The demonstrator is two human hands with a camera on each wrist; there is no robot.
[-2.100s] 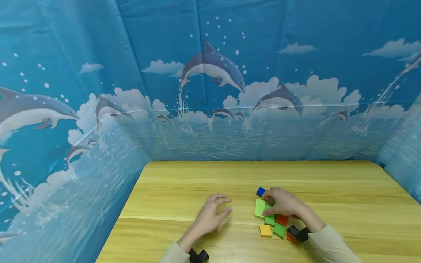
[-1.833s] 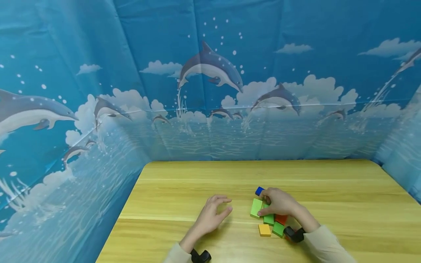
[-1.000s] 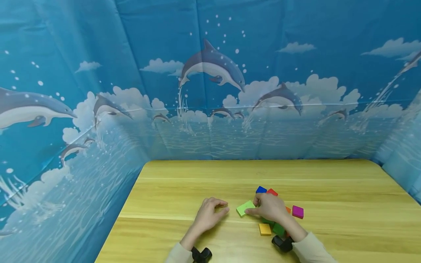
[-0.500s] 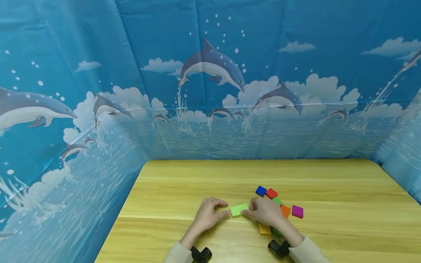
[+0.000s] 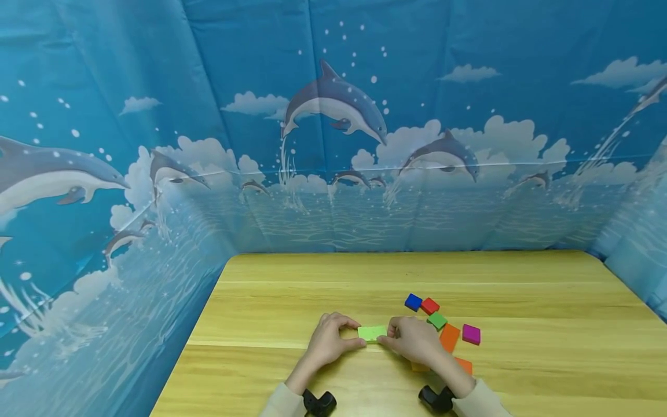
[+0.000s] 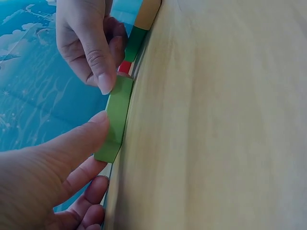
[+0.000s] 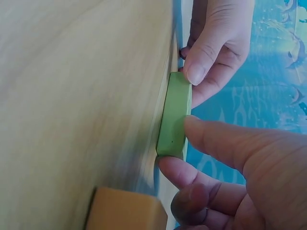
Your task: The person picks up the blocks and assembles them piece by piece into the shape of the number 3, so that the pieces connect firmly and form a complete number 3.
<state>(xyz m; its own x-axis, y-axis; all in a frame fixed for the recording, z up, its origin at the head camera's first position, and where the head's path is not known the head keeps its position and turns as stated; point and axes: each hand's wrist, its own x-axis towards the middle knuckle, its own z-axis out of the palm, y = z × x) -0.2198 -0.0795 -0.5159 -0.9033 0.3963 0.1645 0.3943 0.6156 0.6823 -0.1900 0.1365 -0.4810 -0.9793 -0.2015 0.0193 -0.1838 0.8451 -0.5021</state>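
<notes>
A light green rectangular block lies flat on the table between my two hands. My left hand holds its left end, thumb against the near long side and index finger at the end. My right hand pinches the right end, with the thumb on the near side and the index fingertip at the corner. Close-up, the left wrist view has the left thumb on the green block. From the other side, the right wrist view has the right thumb touching the block.
Right of the hands lie a blue block, a red one, a green one, a magenta one and an orange one. My right forearm partly covers more blocks. A dolphin-print cloth hangs behind the wooden table.
My right hand has brought the light green block leftward, away from the other blocks, turning it crosswise. My left hand has moved slightly and now holds its left end.
</notes>
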